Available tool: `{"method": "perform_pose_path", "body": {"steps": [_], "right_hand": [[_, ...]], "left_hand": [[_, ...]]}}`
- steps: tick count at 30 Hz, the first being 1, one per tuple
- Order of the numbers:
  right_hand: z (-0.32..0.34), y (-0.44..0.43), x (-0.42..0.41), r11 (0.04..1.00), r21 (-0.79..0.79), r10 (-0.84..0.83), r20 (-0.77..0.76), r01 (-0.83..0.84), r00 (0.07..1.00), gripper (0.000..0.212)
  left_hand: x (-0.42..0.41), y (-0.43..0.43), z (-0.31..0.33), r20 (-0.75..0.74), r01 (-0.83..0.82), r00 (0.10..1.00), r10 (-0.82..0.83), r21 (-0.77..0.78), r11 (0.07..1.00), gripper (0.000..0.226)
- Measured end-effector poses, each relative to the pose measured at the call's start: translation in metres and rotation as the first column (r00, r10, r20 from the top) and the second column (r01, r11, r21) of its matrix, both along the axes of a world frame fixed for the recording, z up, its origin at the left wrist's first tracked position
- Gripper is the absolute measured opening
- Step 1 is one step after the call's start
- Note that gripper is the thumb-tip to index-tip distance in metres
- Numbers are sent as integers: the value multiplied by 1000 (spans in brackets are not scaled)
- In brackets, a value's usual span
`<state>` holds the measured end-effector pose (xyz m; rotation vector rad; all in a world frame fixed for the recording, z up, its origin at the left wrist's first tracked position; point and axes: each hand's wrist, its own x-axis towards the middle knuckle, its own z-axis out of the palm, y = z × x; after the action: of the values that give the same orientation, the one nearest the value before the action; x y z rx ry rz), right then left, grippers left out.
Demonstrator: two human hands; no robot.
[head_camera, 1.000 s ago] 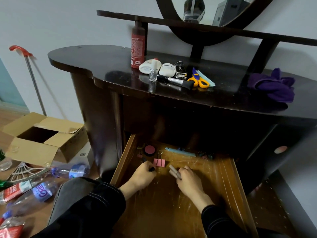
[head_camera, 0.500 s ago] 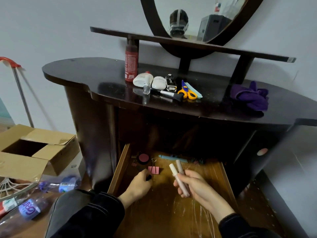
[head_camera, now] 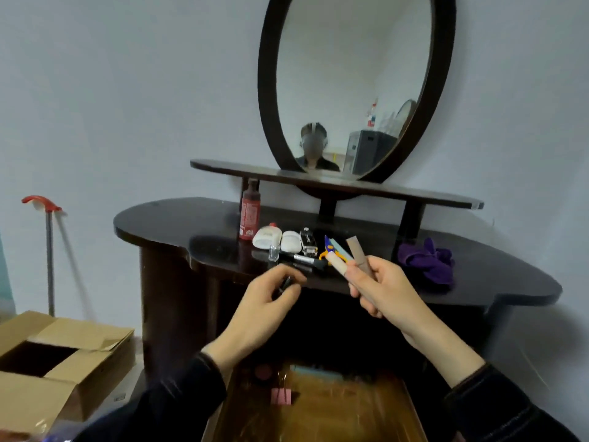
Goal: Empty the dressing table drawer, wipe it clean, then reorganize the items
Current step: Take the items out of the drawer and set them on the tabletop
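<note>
We had raised both hands from the drawer (head_camera: 350, 416) toward the tabletop (head_camera: 178, 224); our right hand (head_camera: 379, 288) gripped two beige tubes (head_camera: 338, 266); our left hand (head_camera: 267, 301) pinched a dark stick (head_camera: 283, 286); a pink clip (head_camera: 281, 396) remained inside, so the emptying looked unfinished.

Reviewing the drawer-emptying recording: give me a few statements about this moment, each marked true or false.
1. The right hand holds two beige tubes. True.
2. The left hand is empty. False: the left hand grips a small dark item.
3. A pink binder clip lies in the drawer. True.
4. The purple cloth lies in the drawer. False: the purple cloth lies on the tabletop.
5. The red bottle lies on its side. False: the red bottle stands upright.
</note>
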<state>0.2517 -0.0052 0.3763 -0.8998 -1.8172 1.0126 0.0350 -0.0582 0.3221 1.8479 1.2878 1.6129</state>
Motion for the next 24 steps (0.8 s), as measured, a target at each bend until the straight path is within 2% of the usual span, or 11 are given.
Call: {"method": "perform_pose_path", "body": {"steps": [4, 7, 10, 12, 13, 15, 18, 19, 21, 24], "right_hand": [[4, 51, 6, 973, -95, -213, -25, 210, 977, 24], [-7, 92, 15, 908, -129, -403, -1, 400, 915, 26], [-9, 131, 18, 843, -78, -529, 54, 532, 847, 30], [-5, 150, 12, 826, -31, -557, 116, 563, 823, 32], [-3, 156, 7, 817, 3, -569, 166, 577, 805, 31], [0, 164, -6, 786, 96, -604, 333, 611, 724, 31], [1, 171, -24, 769, 250, -621, 508, 588, 597, 34], [1, 173, -29, 791, 265, -597, 531, 552, 601, 35], [0, 174, -31, 849, 223, -520, 509, 479, 686, 40], [-2, 173, -24, 878, 118, -475, 327, 464, 817, 47]], "left_hand": [[-3, 51, 52, -36, -115, 992, 117, 60, 992, 17], [4, 83, 55, -93, -168, 981, 169, 22, 986, 26], [6, 97, 47, -217, -155, 966, 142, -44, 987, 31], [1, 102, 46, -245, -118, 965, 91, -98, 988, 32], [-2, 104, 45, -208, -91, 976, 63, -131, 987, 31], [-4, 107, 43, -119, -49, 993, 28, -183, 982, 30], [-3, 109, 45, -87, -46, 996, 29, -198, 979, 26], [-3, 108, 45, -81, -48, 996, 33, -199, 979, 25], [-3, 107, 47, -61, -46, 998, 33, -216, 975, 22], [-1, 105, 50, -61, -56, 997, 44, -216, 975, 21]]}}
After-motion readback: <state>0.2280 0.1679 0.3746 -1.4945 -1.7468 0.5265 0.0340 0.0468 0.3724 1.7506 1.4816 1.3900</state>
